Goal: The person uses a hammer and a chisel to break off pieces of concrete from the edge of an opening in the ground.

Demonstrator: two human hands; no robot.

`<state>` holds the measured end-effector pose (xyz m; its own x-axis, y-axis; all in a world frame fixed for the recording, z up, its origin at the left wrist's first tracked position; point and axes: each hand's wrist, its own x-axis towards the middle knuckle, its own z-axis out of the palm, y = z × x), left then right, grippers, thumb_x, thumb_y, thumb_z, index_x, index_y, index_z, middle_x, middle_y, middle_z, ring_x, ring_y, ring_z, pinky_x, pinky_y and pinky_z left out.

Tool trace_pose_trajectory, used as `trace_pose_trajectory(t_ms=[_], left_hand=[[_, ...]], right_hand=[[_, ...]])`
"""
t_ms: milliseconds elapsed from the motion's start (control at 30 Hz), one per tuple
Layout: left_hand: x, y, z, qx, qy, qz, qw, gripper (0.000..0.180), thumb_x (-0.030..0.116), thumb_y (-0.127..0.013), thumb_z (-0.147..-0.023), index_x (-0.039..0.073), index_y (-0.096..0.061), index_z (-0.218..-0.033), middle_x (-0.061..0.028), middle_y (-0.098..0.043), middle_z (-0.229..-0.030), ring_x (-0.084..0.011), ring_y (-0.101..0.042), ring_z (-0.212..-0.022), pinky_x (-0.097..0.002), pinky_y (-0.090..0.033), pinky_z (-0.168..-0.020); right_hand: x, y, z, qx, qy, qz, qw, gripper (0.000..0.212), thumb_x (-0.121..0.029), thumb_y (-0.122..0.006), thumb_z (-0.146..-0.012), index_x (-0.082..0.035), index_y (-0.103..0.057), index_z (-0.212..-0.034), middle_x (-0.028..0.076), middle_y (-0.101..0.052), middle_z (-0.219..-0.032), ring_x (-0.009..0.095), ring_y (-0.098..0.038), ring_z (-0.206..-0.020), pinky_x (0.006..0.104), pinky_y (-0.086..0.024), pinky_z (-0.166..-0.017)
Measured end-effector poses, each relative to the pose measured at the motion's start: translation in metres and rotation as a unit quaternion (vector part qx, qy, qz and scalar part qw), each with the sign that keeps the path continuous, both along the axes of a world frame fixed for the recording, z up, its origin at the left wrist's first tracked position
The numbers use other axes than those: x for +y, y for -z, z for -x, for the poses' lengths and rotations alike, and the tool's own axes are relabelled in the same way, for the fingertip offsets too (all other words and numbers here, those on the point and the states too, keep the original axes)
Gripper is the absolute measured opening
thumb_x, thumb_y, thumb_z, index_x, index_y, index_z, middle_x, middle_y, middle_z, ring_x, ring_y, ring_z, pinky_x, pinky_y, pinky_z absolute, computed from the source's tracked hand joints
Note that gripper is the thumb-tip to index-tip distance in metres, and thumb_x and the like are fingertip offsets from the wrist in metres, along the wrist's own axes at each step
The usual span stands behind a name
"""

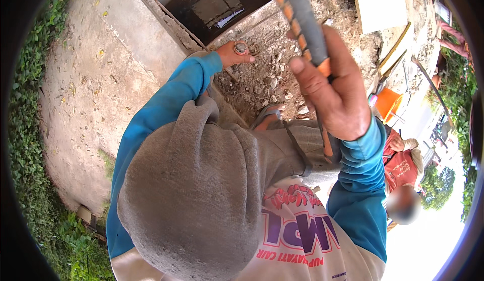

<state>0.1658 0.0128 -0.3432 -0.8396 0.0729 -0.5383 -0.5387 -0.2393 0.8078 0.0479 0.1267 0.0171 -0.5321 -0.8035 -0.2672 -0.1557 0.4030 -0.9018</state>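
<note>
My right hand is raised on the right, wrapped round the long grey and orange handle of a tool. That handle rises past the top edge, so its head is out of sight; its lower end shows below my palm. Farther off and lower, my left hand is closed by the wall corner. A ring-like round end of something shows at its top, and a thin rod seems to come out beneath. Broken rubble lies right beside that hand. My bent knee in grey trousers fills the foreground.
A concrete slab runs along the left. A dark framed panel stands at the top, and a pale board at upper right. An orange container and long tools lie to the right. Another person in red is close by.
</note>
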Motion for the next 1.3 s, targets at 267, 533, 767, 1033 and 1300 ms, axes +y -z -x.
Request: trace_pose_trajectory(t_ms=[267,533,767,1033,1300], left_hand=[[0.0,-0.036,0.029,0.02,0.104,0.044,0.993,0.035,0.037,-0.079,-0.075,0.008,-0.062,-0.086,-0.0023,-0.059,-0.073,-0.0146,-0.054,-0.066,-0.0368,-0.047,-0.063],[-0.006,0.005,0.003,0.046,0.08,0.033,0.995,0.034,0.039,-0.076,-0.078,0.009,-0.063,-0.087,-0.0066,-0.062,-0.086,-0.022,-0.058,-0.084,-0.0438,-0.046,-0.079],[-0.008,-0.008,-0.005,0.045,0.096,0.023,0.994,0.033,0.036,-0.077,-0.076,0.007,-0.063,-0.084,-0.0067,-0.063,-0.082,-0.021,-0.058,-0.082,-0.0424,-0.046,-0.078],[0.003,-0.004,0.002,0.018,0.138,0.082,0.987,0.032,0.035,-0.078,-0.075,0.009,-0.063,-0.089,-0.0057,-0.064,-0.089,-0.0201,-0.058,-0.084,-0.0405,-0.046,-0.079],[-0.008,-0.009,0.002,-0.061,0.006,-0.014,0.998,0.028,0.025,-0.078,-0.078,0.005,-0.059,-0.084,-0.0056,-0.059,-0.072,-0.0155,-0.053,-0.063,-0.0352,-0.046,-0.062]], right_hand=[[0.069,0.105,-0.016,0.033,-0.105,-0.254,0.961,0.026,-0.02,-0.056,-0.091,0.001,-0.044,-0.102,0.022,-0.057,-0.065,0.041,-0.06,-0.062,0.0423,-0.046,-0.056],[0.037,0.026,0.001,-0.07,-0.035,-0.172,0.982,0.032,-0.028,-0.059,-0.091,0.001,-0.051,-0.101,0.013,-0.05,-0.06,0.024,-0.052,-0.054,0.0361,-0.041,-0.053],[0.024,0.018,-0.004,-0.009,0.078,0.069,0.995,0.022,-0.02,-0.058,-0.094,-0.001,-0.049,-0.099,0.004,-0.05,-0.064,0.008,-0.047,-0.058,0.0256,-0.038,-0.051],[0.083,0.109,-0.02,-0.077,-0.108,-0.25,0.959,0.029,-0.026,-0.059,-0.09,0.001,-0.049,-0.092,0.018,-0.054,-0.064,0.03,-0.056,-0.059,0.0401,-0.043,-0.057],[0.037,0.035,0.032,0.0,-0.015,-0.109,0.994,0.028,-0.026,-0.06,-0.09,0.001,-0.051,-0.093,0.01,-0.049,-0.058,0.02,-0.054,-0.056,0.0356,-0.04,-0.052]])
